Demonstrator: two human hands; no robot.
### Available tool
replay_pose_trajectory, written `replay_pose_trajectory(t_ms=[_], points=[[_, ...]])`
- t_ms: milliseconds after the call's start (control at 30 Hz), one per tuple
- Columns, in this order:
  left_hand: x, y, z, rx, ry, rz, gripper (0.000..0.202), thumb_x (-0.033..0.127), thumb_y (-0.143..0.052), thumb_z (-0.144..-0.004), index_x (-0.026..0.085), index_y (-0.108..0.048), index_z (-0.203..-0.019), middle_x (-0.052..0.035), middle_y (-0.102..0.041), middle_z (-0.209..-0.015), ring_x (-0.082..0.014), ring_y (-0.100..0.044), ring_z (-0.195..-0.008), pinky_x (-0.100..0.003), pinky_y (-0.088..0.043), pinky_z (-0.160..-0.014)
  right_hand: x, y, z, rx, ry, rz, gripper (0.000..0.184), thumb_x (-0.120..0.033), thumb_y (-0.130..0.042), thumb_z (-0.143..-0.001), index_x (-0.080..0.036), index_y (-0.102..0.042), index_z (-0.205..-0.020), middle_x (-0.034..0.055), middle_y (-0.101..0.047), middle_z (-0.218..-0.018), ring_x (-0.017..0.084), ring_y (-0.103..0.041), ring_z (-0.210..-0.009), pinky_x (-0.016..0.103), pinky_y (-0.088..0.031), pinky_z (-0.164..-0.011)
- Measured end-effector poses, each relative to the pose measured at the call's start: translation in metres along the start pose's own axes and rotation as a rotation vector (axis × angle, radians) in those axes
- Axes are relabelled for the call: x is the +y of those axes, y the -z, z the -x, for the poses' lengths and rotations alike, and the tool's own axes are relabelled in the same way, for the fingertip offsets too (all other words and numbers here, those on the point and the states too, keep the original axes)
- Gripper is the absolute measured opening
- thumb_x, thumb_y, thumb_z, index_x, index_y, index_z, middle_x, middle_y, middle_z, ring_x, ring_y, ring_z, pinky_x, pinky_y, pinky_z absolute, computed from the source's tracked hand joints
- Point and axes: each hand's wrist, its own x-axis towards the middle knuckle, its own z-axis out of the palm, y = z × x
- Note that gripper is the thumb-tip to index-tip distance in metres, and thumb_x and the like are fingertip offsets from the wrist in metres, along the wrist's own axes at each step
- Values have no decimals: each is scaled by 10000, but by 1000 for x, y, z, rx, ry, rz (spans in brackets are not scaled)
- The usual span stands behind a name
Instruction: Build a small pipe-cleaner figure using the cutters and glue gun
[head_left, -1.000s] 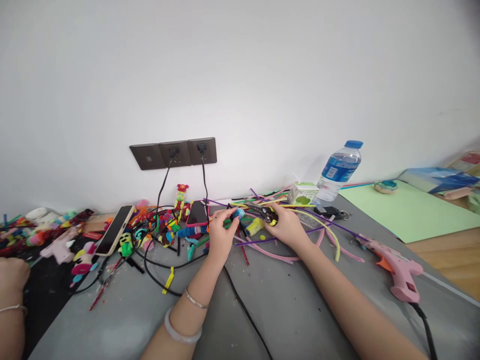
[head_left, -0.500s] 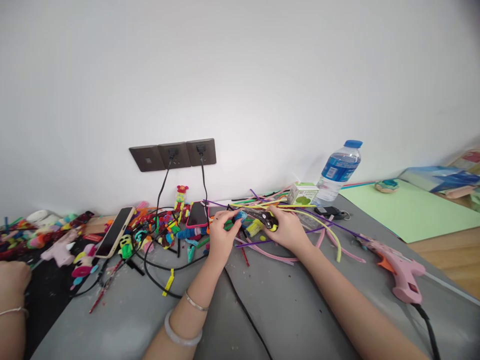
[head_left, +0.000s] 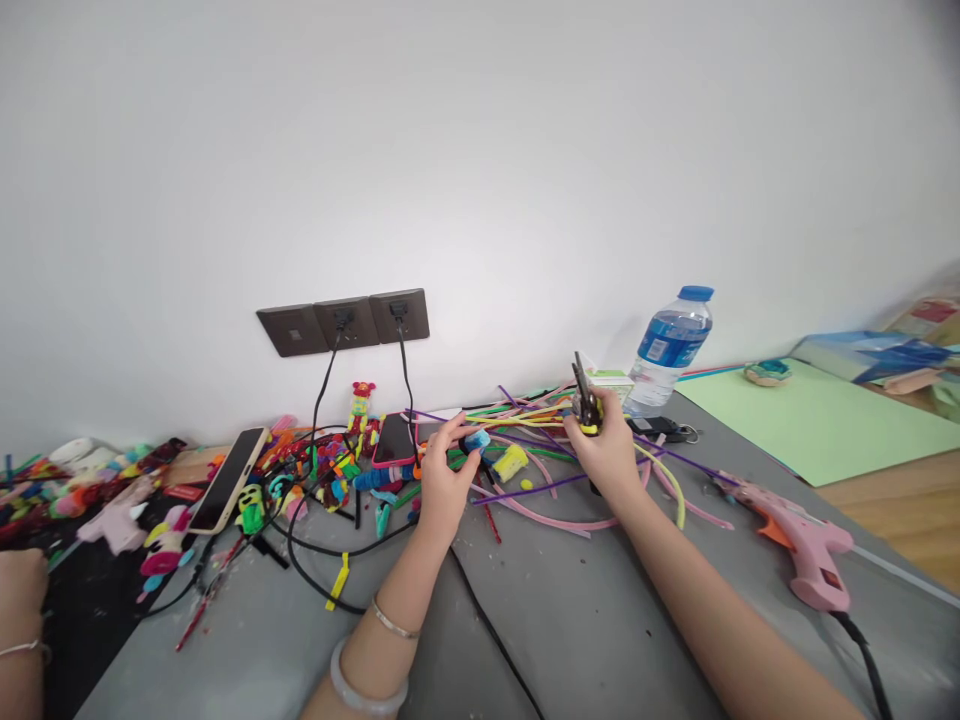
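My left hand point(head_left: 448, 470) pinches a small light-blue fuzzy piece point(head_left: 477, 440) between thumb and fingertips, above the pile of craft stems. In my right hand point(head_left: 609, 448) is a pair of black-and-yellow pliers point(head_left: 585, 402), jaws pointing up and the handles mostly hidden by my fingers. Between the two hands lies a yellow fuzzy piece point(head_left: 511, 462) on the grey table. Long pipe cleaners point(head_left: 559, 522) in pink, yellow, green and purple spread under and behind both hands.
A pink glue gun point(head_left: 810, 555) rests at right, its cord running off the front. Behind my right hand stand a water bottle point(head_left: 671, 345) and a small box point(head_left: 611, 380). At left are a phone point(head_left: 229, 480), colourful fuzzy figures point(head_left: 251, 508), black cables point(head_left: 322, 545) and another person's hand point(head_left: 21, 590).
My right hand has moved right and away from the blue piece, and the pliers have swung from pointing left to pointing up. My left hand still holds the blue piece.
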Motion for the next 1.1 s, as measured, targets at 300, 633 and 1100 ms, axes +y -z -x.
replay_pose_trajectory(t_ms=[300, 633, 1100], points=[[0, 0, -2, -29, 12, -164, 423, 66, -636, -757, 243, -663, -1140, -49, -616, -995, -213, -579, -965, -335, -462, -852, 21, -6, -6, -143, 113, 404, 400, -391, -602, -751, -195, -576, -1098, 105, -673, -979, 302, -627, -903, 384, -447, -770], [1, 0, -3, -53, 74, -43, 148, 198, -679, -781, 203, -715, -925, -11, -598, -827, -117, -502, -637, -241, -400, -596, 33, -20, 5, -187, 139, 512, 411, -440, -600, -793, -185, -576, -1114, 148, -666, -1031, 368, -563, -998, 493, -413, -834], [-4, -14, 2, -203, 362, 493, 327, 233, -738, -710, 168, -677, -1024, -98, -708, -1095, -204, -692, -926, -302, -566, -777, -25, -14, 34, -607, 462, -278, 350, -265, -509, -933, -238, -496, -1281, 99, -610, -1247, 246, -576, -1137, 386, -459, -958]])
